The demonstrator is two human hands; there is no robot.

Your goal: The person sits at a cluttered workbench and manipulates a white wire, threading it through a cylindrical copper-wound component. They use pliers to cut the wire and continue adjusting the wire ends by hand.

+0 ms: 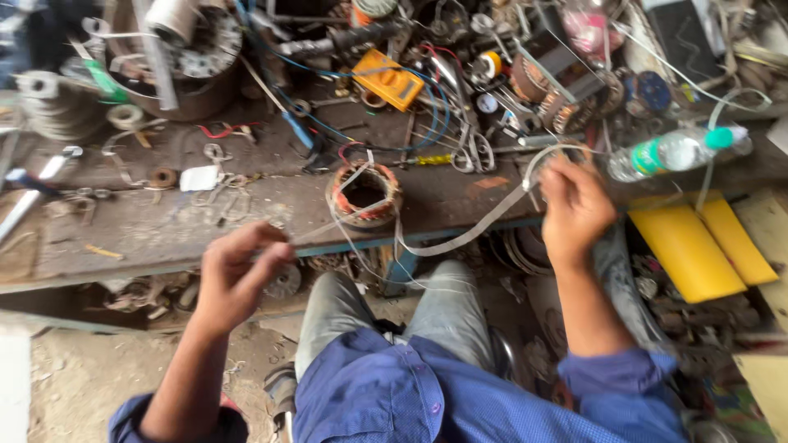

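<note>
1. Stator core (364, 194): a ring wound with copper-coloured wire, lying flat at the front edge of the workbench (123, 230), bore upward. We judge this orientation gives access to the slots from above.
2. Tape strip (468, 234): a pale flat band that sags in a curve off the front edge, between the core and our right hand (574, 209). Its slack suggests it is being fed, not tensioned.
3. Right hand: fingers closed on the upper end of the strip, raised above the bench edge.
4. Left hand (238, 275): thumb and fingertips pinched shut on a thin wire (328, 226) running toward the core; held out in front of the edge, probably to keep the strand straight.
5. Surroundings: scissors (472, 152) behind the core, orange box (390, 79) toward the back, plastic bottle (677, 152) at the right end, yellow sheets (698, 246) below it.
</note>
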